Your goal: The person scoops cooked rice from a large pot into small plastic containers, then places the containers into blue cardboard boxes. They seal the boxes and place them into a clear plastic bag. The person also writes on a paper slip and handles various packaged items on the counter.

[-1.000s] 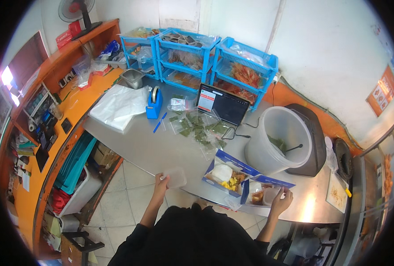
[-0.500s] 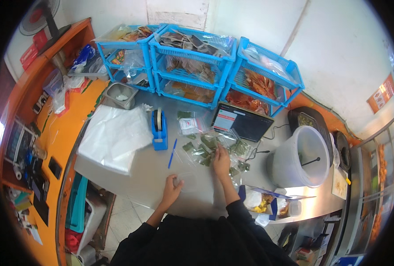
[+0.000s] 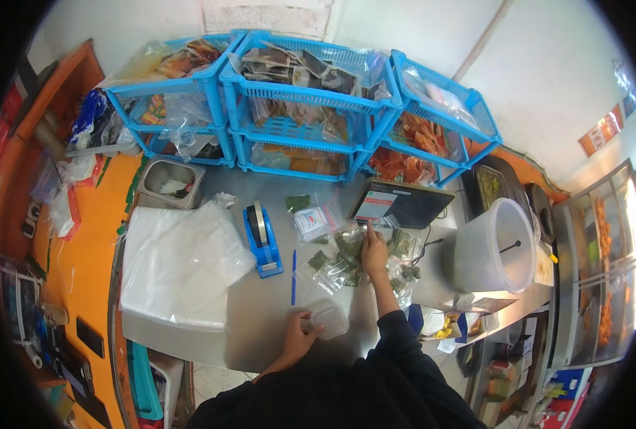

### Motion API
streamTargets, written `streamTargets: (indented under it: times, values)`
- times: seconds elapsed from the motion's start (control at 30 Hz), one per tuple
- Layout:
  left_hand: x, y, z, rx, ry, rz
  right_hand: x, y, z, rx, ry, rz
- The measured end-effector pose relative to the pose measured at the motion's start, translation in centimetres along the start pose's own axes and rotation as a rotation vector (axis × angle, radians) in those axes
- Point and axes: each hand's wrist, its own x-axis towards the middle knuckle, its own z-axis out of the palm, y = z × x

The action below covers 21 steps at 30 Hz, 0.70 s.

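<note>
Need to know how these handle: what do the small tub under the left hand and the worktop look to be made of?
The small tub looks like thin clear plastic, since the grey surface shows through it. The left hand grips its near edge. The worktop looks like brushed stainless steel: dull grey with a soft sheen, though laminate cannot be ruled out.

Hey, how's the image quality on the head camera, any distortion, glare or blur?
Head view: strong fisheye, with the blue basket racks bowed and black corners; lighting even, soft sheen on the metal counter; hands sharp, left hand on a clear tub.
</note>
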Motion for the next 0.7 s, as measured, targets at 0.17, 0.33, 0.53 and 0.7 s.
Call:
streamTargets:
  times: [0.17, 0.33, 0.53, 0.7]
  values:
    - [0.1, -0.6, -0.1, 0.062, -0.012, 0.042, 0.3, -0.1, 0.0, -0.035, -0.027, 0.029]
    - [0.0, -1.5, 0.3, 0.111, -0.001, 0.116, -1.4, -0.4, -1.2, 0.096, 0.082, -0.007]
    - [-1.0, 0.2, 1.3, -0.134, -0.062, 0.042, -11.0, -3.9, -7.8, 0.408, -0.286, -0.182]
    - [-1.9, 1.4, 4.2, -0.102, -0.119, 0.057, -17.3, -5.0, -14.2, 0.322, -0.455, -0.194]
